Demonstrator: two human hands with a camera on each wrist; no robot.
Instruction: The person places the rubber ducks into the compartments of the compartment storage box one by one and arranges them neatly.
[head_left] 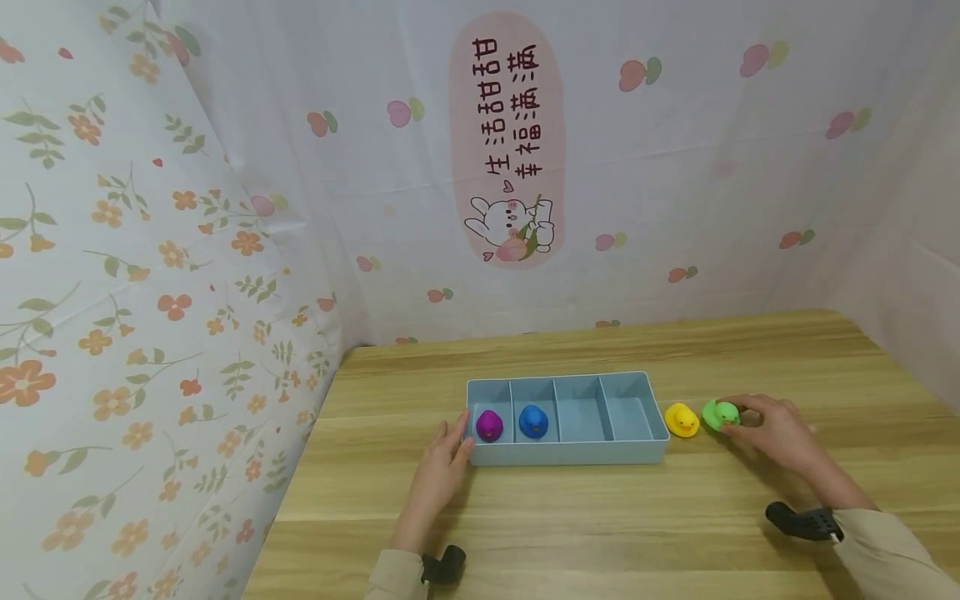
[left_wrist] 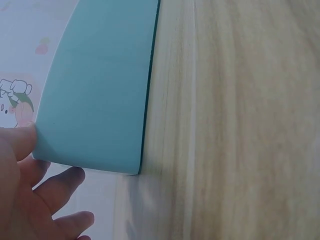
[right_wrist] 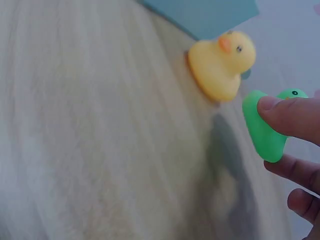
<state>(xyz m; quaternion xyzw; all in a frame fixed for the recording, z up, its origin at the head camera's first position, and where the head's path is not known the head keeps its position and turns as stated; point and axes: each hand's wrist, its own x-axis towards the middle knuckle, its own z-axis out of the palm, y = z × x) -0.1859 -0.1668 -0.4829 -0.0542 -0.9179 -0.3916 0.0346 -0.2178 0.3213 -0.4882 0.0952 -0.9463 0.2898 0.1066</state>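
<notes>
A pale blue box (head_left: 570,454) with several compartments lies lengthwise on the table. A purple rubber duck (head_left: 489,426) sits in its leftmost compartment, and a blue rubber duck (head_left: 533,421) in the second from the left. My left hand (head_left: 441,467) holds the box's near left corner, thumb on the front side and fingers along the end wall. Between thumb and fingers, my right hand (head_left: 780,437) pinches a green rubber duck (right_wrist: 265,131), partly hidden by the thumb. A yellow rubber duck (head_left: 681,421) stands on the table between the box's right end and the green duck.
The wood-grain table (head_left: 570,533) reaches back to a patterned cloth (head_left: 675,208) with a rabbit drawing. A flowered cloth (head_left: 150,333) hangs along the left side. Black wrist camera mounts (head_left: 806,523) sit at both sleeves.
</notes>
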